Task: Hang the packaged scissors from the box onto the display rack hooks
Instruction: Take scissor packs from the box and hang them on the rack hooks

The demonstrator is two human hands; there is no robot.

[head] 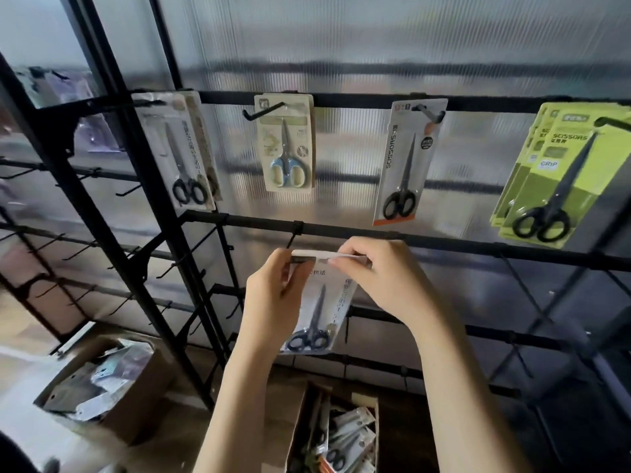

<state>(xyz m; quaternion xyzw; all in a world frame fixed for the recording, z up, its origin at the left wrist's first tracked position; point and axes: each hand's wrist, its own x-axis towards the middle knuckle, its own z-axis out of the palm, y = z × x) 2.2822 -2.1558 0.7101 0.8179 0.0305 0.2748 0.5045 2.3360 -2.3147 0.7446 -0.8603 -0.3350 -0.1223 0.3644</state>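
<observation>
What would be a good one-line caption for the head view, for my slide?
Both hands, left hand and right hand, hold a packaged scissors by its top edge beneath a rack hook.

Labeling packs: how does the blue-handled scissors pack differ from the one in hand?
The blue-handled pack hangs on a top-rail hook; the held pack is pinched at its top edge by the left hand and right hand. Its handles are pale blue, the held pack's dark. Both point blades up.

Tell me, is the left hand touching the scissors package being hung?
Touching. The head view shows the left hand pinching the top left corner of the scissors package.
</observation>
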